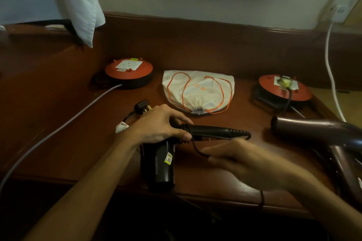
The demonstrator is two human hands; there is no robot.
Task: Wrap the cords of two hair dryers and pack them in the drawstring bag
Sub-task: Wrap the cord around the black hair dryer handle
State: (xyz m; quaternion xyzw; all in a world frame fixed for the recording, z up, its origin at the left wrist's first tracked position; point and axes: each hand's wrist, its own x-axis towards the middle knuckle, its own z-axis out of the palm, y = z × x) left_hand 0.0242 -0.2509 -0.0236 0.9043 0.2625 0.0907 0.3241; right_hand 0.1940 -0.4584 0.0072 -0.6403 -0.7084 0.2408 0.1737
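A black hair dryer [158, 164] lies on the wooden desk [58, 152], its handle pointing right. My left hand [158, 123] grips it where the handle meets the body. My right hand [241, 160], blurred, pinches the dryer's thin black cord [195, 148] just below the handle. The cord's black plug [142, 106] lies behind my left hand. A second, dark brown hair dryer [321, 129] rests at the right edge, its cord plugged into the right reel. The white drawstring bag [197, 90] with orange strings lies flat, cinched shut, at the desk's middle.
Two red extension reels stand at the back: the left reel [129, 70] trails a grey cable [58, 129] towards me, the right reel [285, 90] holds a plug. A white cable [331, 68] hangs from a wall socket [340, 11]. A white towel [78, 0] hangs upper left.
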